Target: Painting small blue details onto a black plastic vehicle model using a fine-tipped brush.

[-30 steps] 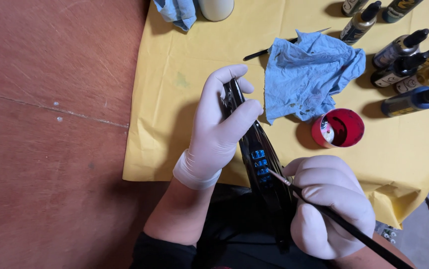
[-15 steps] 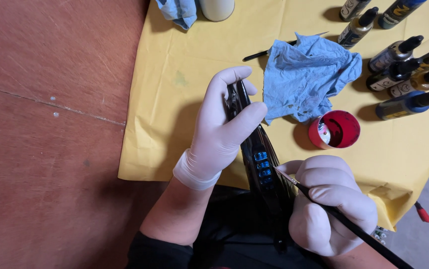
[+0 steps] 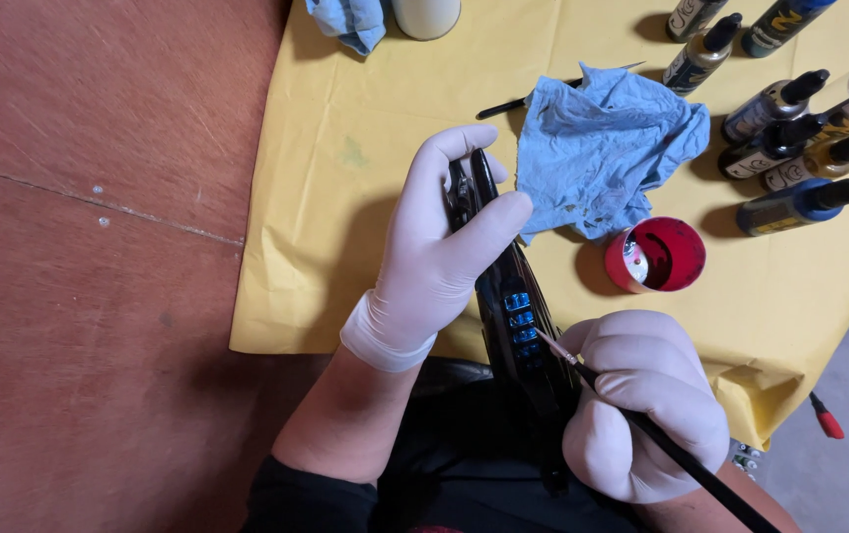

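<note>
While my left hand (image 3: 434,266) wraps its fingers (image 3: 488,229) shut around the upper end of a long black piece (image 3: 508,306), my right hand (image 3: 646,405) pinches a thin black paintbrush (image 3: 641,424) closed between its fingers, with the tip resting beside a row of small blue squares (image 3: 521,321) on the piece's face. Both hands wear pale gloves. The piece hangs over the near edge of the worktop (image 3: 345,197), just above my lap, and is tilted away from me.

I judge the painting partly done: several squares already carry blue, and the brush sits at the lower end of the row, so a few touches seem left. Just beyond the hands lie a red cap of paint (image 3: 656,255), a crumpled blue rag (image 3: 602,158) and a yellow cloth over the worktop; small paint bottles (image 3: 789,148) stand at the far right.

Compared with half a second ago, little has changed: the grip is the same and the brush tip has barely shifted along the squares.
</note>
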